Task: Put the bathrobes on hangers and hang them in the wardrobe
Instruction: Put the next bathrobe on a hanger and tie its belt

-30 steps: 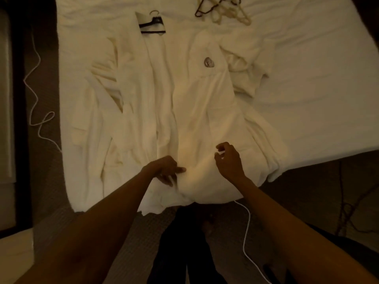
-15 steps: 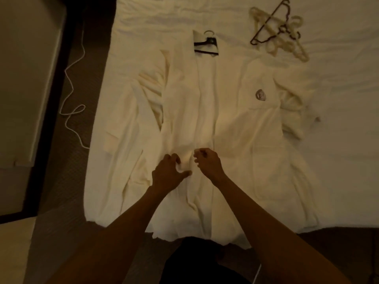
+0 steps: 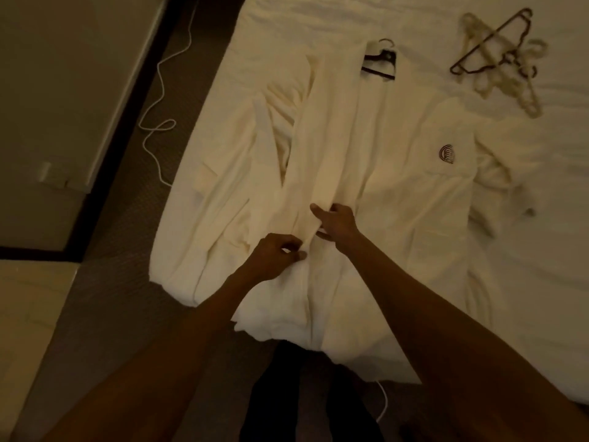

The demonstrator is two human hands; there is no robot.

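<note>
Since half a second ago my right hand point(image 3: 338, 223) has shifted up the front band, now sitting above and just beside my left hand point(image 3: 274, 256) instead of level with it. The bathrobe point(image 3: 398, 199) lies spread face up on the bed point(image 3: 541, 250), its hem hanging over the near edge and its collar toward the far side. A dark hanger point(image 3: 381, 63) sits in the collar, hook showing. My left hand pinches a fold of the front edge, fingers curled. My right hand grasps the long front band between thumb and fingers. A round emblem point(image 3: 447, 154) marks the chest panel to the right of my hands, with a rumpled sleeve beyond it. The spare hangers point(image 3: 497, 59), one dark and the rest pale, lie in a tangled heap on the sheet at far right, well apart from the robe. On the dark carpet point(image 3: 105, 298) left of the bed, a white cable point(image 3: 156, 122) loops along.
</note>
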